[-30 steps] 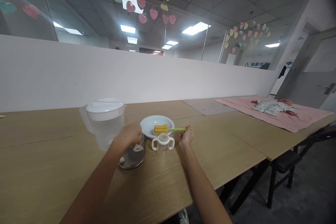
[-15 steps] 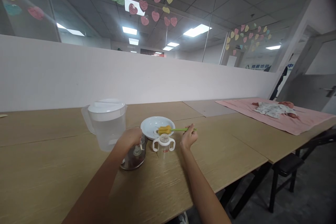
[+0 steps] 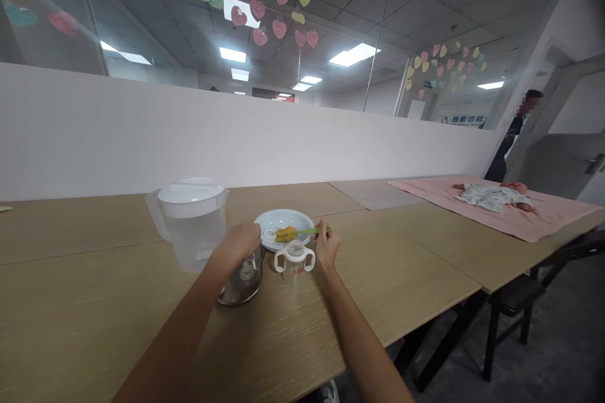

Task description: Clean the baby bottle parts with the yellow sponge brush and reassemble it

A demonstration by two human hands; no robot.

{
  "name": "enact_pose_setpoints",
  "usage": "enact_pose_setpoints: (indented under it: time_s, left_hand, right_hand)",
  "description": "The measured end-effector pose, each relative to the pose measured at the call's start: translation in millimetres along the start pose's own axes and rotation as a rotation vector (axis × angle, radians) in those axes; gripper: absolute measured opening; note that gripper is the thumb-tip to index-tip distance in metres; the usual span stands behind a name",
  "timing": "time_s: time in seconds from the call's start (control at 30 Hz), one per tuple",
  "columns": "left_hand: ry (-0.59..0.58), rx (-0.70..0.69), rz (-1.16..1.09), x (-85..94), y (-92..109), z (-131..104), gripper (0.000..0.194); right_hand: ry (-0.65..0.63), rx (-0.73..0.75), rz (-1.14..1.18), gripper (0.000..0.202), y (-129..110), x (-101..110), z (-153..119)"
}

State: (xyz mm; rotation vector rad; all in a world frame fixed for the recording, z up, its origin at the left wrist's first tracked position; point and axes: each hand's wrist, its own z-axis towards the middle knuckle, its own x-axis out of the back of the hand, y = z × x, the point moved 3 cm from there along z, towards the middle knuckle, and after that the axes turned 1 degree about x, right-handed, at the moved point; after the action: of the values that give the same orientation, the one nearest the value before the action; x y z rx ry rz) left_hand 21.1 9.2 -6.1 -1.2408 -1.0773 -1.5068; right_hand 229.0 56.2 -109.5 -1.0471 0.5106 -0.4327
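Observation:
My right hand (image 3: 327, 247) grips the green handle of a brush with a yellow head (image 3: 285, 234), which lies over a white bowl (image 3: 265, 219). My left hand (image 3: 241, 242) is closed at the bowl's left edge, above a dark metal tray (image 3: 239, 293); what its fingers hold is too hidden to name. A clear cup with two white handles (image 3: 295, 267) stands upright and open in front of the bowl. To the left is a clear pitcher with a white lid (image 3: 193, 217), partly behind my left forearm.
On the wooden table (image 3: 406, 277), a pink cloth (image 3: 529, 227) at the right bears a doll in patterned clothes (image 3: 491, 197). A black chair (image 3: 520, 296) is beside the table. A person (image 3: 508, 145) is near the door. A white wall runs behind.
My right hand has moved left with the brush, bringing the yellow head further into the bowl. My left hand has shifted slightly right. A person has come further into view by the door.

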Motion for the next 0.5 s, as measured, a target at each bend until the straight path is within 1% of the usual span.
enact_pose_setpoints:
  time_s: [0.1,0.2,0.3,0.4,0.5]
  left_hand:
    - [0.058,-0.034,-0.008,-4.7,4,5,0.023]
    - [0.094,-0.084,-0.04,-14.6,3,10,0.024]
    - [0.07,-0.096,-0.051,-26.3,-1,14,0.023]
    - [0.061,-0.108,-0.045,-33.7,-4,16,0.023]
    - [0.066,-0.133,-0.046,-38.1,-4,18,0.025]
  right_hand:
    - [-0.049,-0.031,0.047,0.047,5,-3,2]
    - [-0.096,-0.052,0.046,0.046,8,-6,2]
    - [-0.163,-0.051,-0.006,0.044,11,-8,2]
    - [-0.222,-0.065,-0.027,0.044,13,-11,1]
    - [-0.205,-0.072,-0.024,0.049,12,-10,0]
